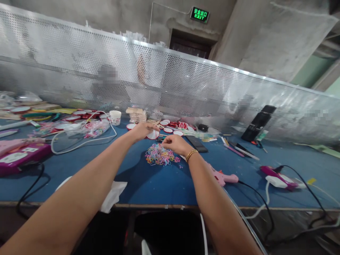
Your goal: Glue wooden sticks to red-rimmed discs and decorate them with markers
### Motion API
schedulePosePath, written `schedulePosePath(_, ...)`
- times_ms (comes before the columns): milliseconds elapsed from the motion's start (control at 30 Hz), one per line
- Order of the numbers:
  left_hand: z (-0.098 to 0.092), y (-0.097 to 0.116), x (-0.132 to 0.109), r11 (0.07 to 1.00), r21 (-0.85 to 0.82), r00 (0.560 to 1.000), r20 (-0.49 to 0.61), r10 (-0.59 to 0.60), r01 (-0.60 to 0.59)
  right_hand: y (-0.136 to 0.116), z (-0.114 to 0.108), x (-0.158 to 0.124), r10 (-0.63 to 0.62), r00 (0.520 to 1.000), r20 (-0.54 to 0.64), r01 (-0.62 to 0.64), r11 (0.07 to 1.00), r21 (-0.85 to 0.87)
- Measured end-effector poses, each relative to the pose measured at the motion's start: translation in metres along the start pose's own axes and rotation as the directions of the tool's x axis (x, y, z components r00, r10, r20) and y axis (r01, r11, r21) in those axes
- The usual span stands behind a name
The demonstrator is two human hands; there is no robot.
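My left hand [142, 130] reaches out over the blue table [148, 184] and closes on a round red-and-white disc [153, 135]. My right hand [174, 143], with a gold bracelet at the wrist, hovers just above a heap of small coloured rubber bands [159, 156]. Its fingers are curled into a pinch, and what they hold is too small to make out. More red-and-white discs [172, 126] lie behind both hands, near a stack of wooden sticks [136, 114].
A pink glue gun [221, 176] lies right of my forearm and a second one [278, 179] farther right, both with cables. A perforated metal screen [186, 81] backs the table. A white cup [115, 117], a white cable, a magenta box [18, 156] and a dark phone [198, 143] lie around.
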State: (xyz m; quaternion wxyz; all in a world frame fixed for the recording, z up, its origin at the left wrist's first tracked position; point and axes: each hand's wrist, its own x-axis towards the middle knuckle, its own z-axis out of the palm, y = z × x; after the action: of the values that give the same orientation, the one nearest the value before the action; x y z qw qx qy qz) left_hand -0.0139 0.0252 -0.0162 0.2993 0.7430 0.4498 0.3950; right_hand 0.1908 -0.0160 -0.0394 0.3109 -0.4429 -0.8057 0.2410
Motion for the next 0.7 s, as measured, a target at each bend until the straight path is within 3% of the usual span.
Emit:
schedulePosePath(100,0.0002,0.003,-0.0028,0.998,0.052,0.996,0.088,0.027,-0.032,0.0003,0.0017,0.0004,0.013,1.0,0.005,-0.013,1.0,0.015)
schedulePosePath(333,0.0005,0.0083,-0.0093,0.997,-0.006,0.975,0.21,0.073,-0.073,-0.0026,0.0025,-0.0006,0.016,1.0,-0.015,-0.015,0.999,0.044)
schedulePosePath(500,0.0008,0.0018,-0.0042,0.994,0.047,0.97,0.227,0.085,-0.099,-0.0009,0.0025,-0.0002,-0.019,1.0,-0.012,0.019,1.0,0.018)
schedulePosePath(700,0.0026,0.0022,-0.0064,0.989,0.072,0.939,0.33,0.097,-0.128,0.001,0.0035,0.0017,-0.02,0.999,-0.036,0.019,1.0,-0.005)
